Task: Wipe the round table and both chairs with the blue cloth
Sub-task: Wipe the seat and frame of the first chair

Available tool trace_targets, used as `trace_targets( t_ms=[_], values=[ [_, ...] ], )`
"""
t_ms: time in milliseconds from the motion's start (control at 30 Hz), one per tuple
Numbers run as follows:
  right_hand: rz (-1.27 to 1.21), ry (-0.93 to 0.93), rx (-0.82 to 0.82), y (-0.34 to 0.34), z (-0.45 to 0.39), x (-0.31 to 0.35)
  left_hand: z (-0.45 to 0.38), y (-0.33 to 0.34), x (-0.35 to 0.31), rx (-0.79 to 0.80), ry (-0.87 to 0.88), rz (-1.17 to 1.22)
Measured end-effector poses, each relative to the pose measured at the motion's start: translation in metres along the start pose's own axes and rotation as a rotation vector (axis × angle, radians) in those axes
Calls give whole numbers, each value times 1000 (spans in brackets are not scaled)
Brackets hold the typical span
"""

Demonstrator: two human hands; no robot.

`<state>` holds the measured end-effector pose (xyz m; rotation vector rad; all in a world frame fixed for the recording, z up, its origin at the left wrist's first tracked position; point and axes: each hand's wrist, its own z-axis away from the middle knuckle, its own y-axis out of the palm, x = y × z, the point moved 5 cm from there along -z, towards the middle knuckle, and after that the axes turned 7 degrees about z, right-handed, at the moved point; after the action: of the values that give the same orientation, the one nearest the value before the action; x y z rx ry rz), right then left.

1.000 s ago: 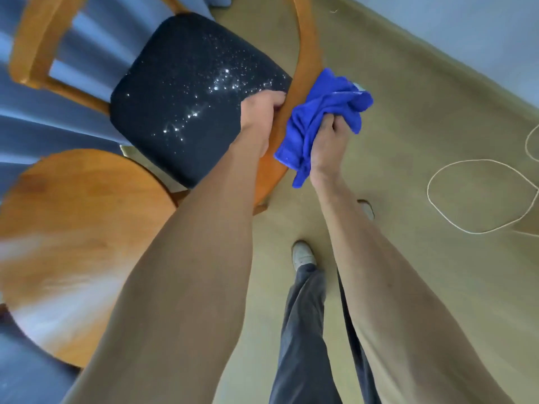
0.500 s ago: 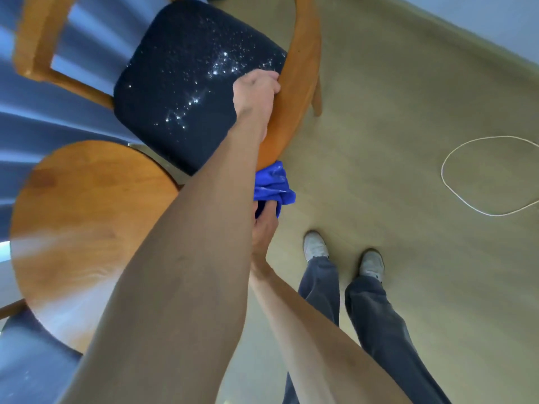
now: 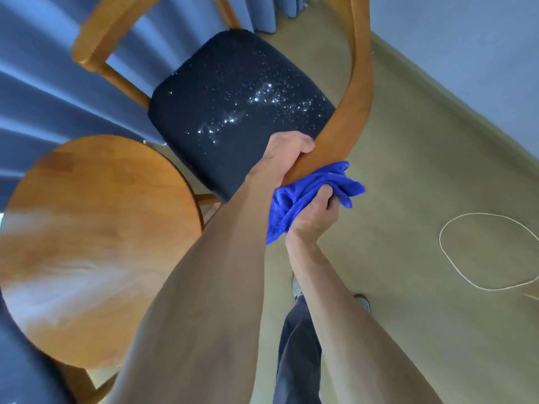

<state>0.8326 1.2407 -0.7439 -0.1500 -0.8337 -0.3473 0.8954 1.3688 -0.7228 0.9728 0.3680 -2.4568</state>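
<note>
Right hand (image 3: 313, 212) risen with blue cloth (image 3: 294, 199), seemingly outstretched

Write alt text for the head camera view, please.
A person's right hand presses a blue cloth against a chair's curved wooden back while the left hand grips it. A round table stands beside the chair.

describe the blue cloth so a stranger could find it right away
Start at the chair with the dark sparkly seat beside the round table. At the near end of its curved wooden back, the right hand grips a bunched cloth. It is vivid royal blue, brighter than anything nearby.
</note>
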Motion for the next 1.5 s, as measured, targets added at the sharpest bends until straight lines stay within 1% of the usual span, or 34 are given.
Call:
trace_targets(
  t_ms=[167,367,633,833,967,1100,1267,1400,1500],
  values=[
    [13,-22,-17,6,-34,28,-16,27,-16,5,16,83],
    [39,-65,6,-2,-101,92,-39,95,-47,-14,6,209],
    [112,-79,40,-11,-182,174,-69,179,-89,-60,-11,260],
    [176,-111,60,-13,-223,207,-84,214,-108,-62,-11,272],
    [219,-146,39,-14,-225,212,-83,215,-108,-98,-14,280],
    [258,-193,-35,-15,-223,212,-77,211,-98,-141,13,368],
    [344,-362,-187,-15,-213,218,-74,195,-79,-219,52,339],
    [415,-449,-259,-13,-202,223,-63,172,-64,-294,32,299],
    [487,-579,-340,-9,-188,225,-58,150,-57,-334,29,266]
  ],
)
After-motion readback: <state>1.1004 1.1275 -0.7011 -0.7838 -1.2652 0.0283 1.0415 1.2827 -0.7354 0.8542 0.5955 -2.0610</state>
